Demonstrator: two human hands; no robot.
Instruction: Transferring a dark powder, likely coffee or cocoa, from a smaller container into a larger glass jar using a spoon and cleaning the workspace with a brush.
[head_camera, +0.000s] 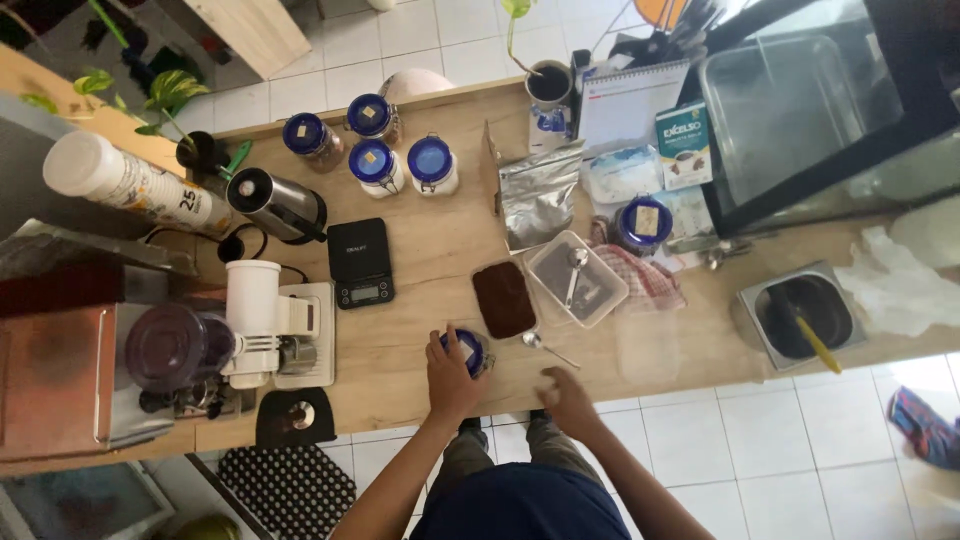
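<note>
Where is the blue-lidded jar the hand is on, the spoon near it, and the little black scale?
blue-lidded jar (468, 350), head view, on its lid
spoon (548, 347), head view, on its handle
black scale (361, 262), head view, on its platform

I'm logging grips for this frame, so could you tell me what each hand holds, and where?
The left hand grips the blue-lidded jar around its side, near the counter edge. The right hand holds nothing.
</note>
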